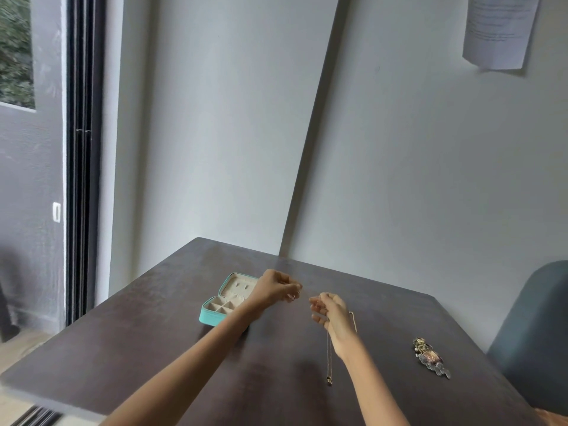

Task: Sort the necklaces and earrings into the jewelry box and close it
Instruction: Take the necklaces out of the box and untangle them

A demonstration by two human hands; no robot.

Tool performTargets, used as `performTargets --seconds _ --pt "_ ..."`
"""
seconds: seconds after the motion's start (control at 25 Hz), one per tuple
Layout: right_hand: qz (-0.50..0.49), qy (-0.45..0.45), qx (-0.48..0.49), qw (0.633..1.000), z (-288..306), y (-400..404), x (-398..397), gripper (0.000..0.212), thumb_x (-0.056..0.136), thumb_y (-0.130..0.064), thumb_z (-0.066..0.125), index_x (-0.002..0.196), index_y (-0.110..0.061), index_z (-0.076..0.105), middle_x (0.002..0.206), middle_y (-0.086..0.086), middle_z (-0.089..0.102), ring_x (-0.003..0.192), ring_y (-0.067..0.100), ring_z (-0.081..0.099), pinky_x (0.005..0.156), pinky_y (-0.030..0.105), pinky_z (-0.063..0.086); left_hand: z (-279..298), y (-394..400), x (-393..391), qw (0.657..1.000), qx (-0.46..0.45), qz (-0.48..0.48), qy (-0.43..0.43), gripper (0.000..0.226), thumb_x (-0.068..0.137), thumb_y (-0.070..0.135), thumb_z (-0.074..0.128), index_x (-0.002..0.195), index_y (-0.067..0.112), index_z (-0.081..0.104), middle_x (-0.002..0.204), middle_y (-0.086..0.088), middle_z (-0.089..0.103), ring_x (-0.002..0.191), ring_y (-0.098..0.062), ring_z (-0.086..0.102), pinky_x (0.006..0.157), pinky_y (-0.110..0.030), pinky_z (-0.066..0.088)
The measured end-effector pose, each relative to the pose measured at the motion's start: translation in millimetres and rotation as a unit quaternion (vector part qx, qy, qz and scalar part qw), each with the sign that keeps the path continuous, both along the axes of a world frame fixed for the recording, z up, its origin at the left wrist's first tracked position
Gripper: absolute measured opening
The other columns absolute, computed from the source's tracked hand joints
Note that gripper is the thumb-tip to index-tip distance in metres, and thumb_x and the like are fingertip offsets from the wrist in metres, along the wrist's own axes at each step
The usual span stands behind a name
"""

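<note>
A small teal jewelry box (212, 315) lies open on the dark table (153, 348), its beige lid and compartments showing. My left hand (276, 287) is raised just right of the box, fingers pinched on one end of a thin gold necklace (329, 358). My right hand (330, 312) pinches the same chain a little to the right. The chain hangs down from my right hand, and its small pendant (329, 381) dangles near the table. A heap of earrings and jewelry (430, 358) lies on the table to the right.
Another short chain piece (354, 321) shows just behind my right hand. A grey-blue chair (534, 333) stands at the table's right edge. The wall is close behind the table, and a glass door is at the left.
</note>
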State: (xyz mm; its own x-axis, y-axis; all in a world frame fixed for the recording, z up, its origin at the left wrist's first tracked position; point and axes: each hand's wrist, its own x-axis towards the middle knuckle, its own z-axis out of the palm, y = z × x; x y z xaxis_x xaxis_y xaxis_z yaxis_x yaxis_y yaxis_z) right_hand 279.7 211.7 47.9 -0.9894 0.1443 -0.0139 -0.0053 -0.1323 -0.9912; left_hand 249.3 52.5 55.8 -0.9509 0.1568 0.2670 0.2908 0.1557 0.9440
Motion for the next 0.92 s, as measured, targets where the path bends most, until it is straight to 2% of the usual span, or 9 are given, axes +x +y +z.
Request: performTargets --seconds 0.12,0.2,0.32,0.48,0.56,0.64,0.76,0.84,0.92 --pt "-0.007 0.024 -0.082 0.996 -0.6 1.5 -2.5 0.016 0.098 -0.008 0.042 0.084 -0.009 0.051 0.076 0.009 0.057 0.065 0.016 0.054 0.052 0.02 0.051 -7.0 2.0 2.5 1.0 0.012 0.012 0.0 0.009 0.085 0.006 0.065 0.091 0.0 0.07 0.058 0.001 0.064 0.047 -0.002 0.055 0.055 -0.016 0.048" --pt "-0.014 0.031 -0.09 0.995 0.4 3.3 -3.1 0.018 0.098 -0.008 0.043 0.082 -0.01 0.051 0.072 0.006 0.053 0.064 0.015 0.052 0.055 0.021 0.051 -7.2 3.4 4.5 0.999 0.024 0.027 -0.009 0.011 0.089 0.005 0.059 0.097 0.001 0.066 0.063 -0.003 0.06 0.046 -0.002 0.054 0.053 -0.014 0.048" --pt "-0.027 0.021 -0.134 0.99 -1.9 7.3 -4.9 0.02 0.098 -0.01 0.044 0.08 -0.013 0.051 0.073 0.003 0.053 0.067 0.013 0.053 0.061 0.024 0.048 -4.0 4.0 5.6 0.995 0.089 0.015 -0.028 0.013 0.094 0.003 0.051 0.09 0.009 0.062 0.066 -0.004 0.051 0.049 -0.004 0.053 0.053 -0.015 0.05" --pt "-0.035 -0.001 -0.15 0.988 -13.8 6.0 -5.6 0.019 0.098 -0.009 0.043 0.08 -0.012 0.051 0.071 0.004 0.051 0.061 0.012 0.051 0.051 0.02 0.052 0.2 7.3 6.2 0.984 0.167 0.002 -0.058 0.01 0.094 0.008 0.053 0.089 0.011 0.06 0.064 -0.003 0.046 0.049 -0.007 0.05 0.052 -0.019 0.049" --pt "-0.048 0.0 -0.119 0.992 -18.2 6.2 -3.3 0.018 0.097 -0.008 0.044 0.081 -0.012 0.052 0.071 0.003 0.05 0.062 0.012 0.05 0.05 0.019 0.051 -0.9 6.2 5.5 0.993 0.106 0.024 -0.038 0.006 0.091 0.01 0.059 0.087 0.009 0.064 0.062 -0.002 0.049 0.046 -0.004 0.047 0.051 -0.016 0.047" --pt "-0.057 0.012 -0.099 0.993 -18.6 9.5 -3.2 0.019 0.098 -0.009 0.043 0.081 -0.013 0.051 0.074 0.003 0.051 0.066 0.012 0.051 0.055 0.021 0.05 -3.8 1.3 3.2 0.998 -0.046 0.042 0.01 0.011 0.086 0.014 0.066 0.09 0.005 0.071 0.058 0.002 0.055 0.042 0.001 0.048 0.05 -0.011 0.044" --pt "-0.051 0.038 -0.071 0.995 -12.8 12.5 -6.2 0.02 0.099 -0.009 0.04 0.081 -0.012 0.049 0.077 0.004 0.053 0.069 0.014 0.053 0.064 0.024 0.048 -5.5 -2.1 4.2 0.968 -0.241 0.032 0.066 0.013 0.081 0.018 0.07 0.088 0.008 0.075 0.063 -0.005 0.066 0.04 0.002 0.05 0.05 -0.009 0.039" --pt "-0.046 0.047 -0.041 0.997 -8.8 11.5 -7.9 0.021 0.099 -0.007 0.038 0.081 -0.011 0.047 0.074 0.004 0.05 0.066 0.013 0.051 0.059 0.021 0.049 -5.8 0.2 5.1 0.958 -0.275 0.037 0.08 0.012 0.081 0.018 0.069 0.087 0.009 0.075 0.072 -0.012 0.07 0.045 -0.002 0.05 0.053 -0.012 0.039" --pt "-0.046 0.05 -0.005 0.998 -7.5 11.5 -9.4 0.021 0.099 -0.007 0.039 0.08 -0.01 0.047 0.07 0.004 0.048 0.063 0.013 0.049 0.056 0.019 0.048 -7.5 3.1 5.8 0.959 -0.27 0.046 0.079 0.012 0.082 0.018 0.067 0.086 0.008 0.073 0.067 -0.007 0.066 0.045 -0.003 0.051 0.052 -0.012 0.04"
